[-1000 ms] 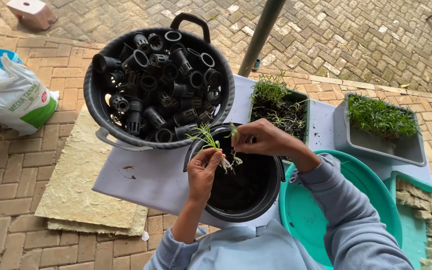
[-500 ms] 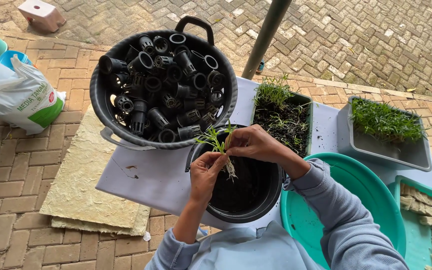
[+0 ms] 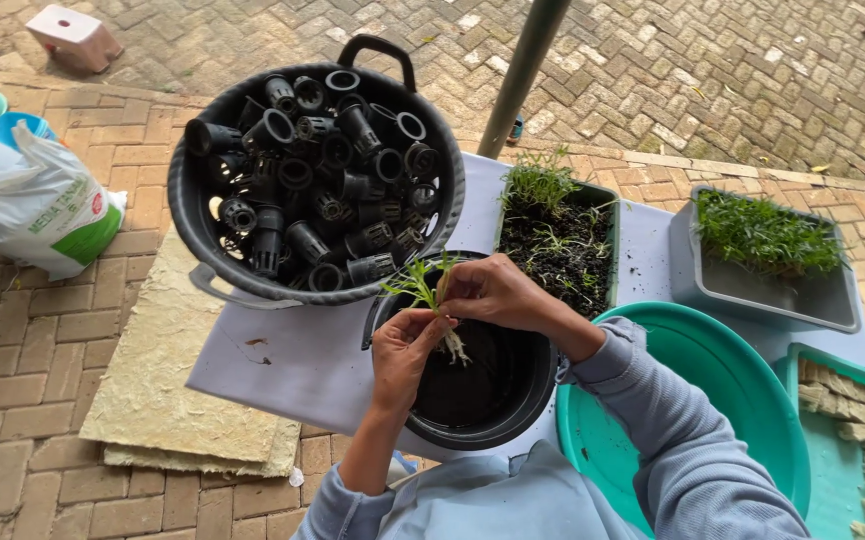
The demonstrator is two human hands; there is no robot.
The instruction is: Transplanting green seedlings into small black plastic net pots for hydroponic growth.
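My left hand (image 3: 405, 352) and my right hand (image 3: 494, 292) both pinch a small green seedling (image 3: 431, 292) with pale bare roots, held over a round black bucket (image 3: 513, 412) that has dark soil in it. Just beyond the hands stands a large black basin (image 3: 215, 262) heaped with several small black net pots. To the right of it a black tray (image 3: 565, 240) holds soil and more seedlings.
A grey tray of dense green seedlings (image 3: 765, 232) sits at the right. A teal basin (image 3: 733, 380) lies under my right forearm. A white table (image 3: 303, 350), a beige slab (image 3: 168, 395), a white sack (image 3: 38, 205) and a green pole (image 3: 518, 75) stand on the brick paving.
Both hands have stayed over the black bucket, shifting the seedling a little lower and turning it between the fingers. The view has tilted slightly.
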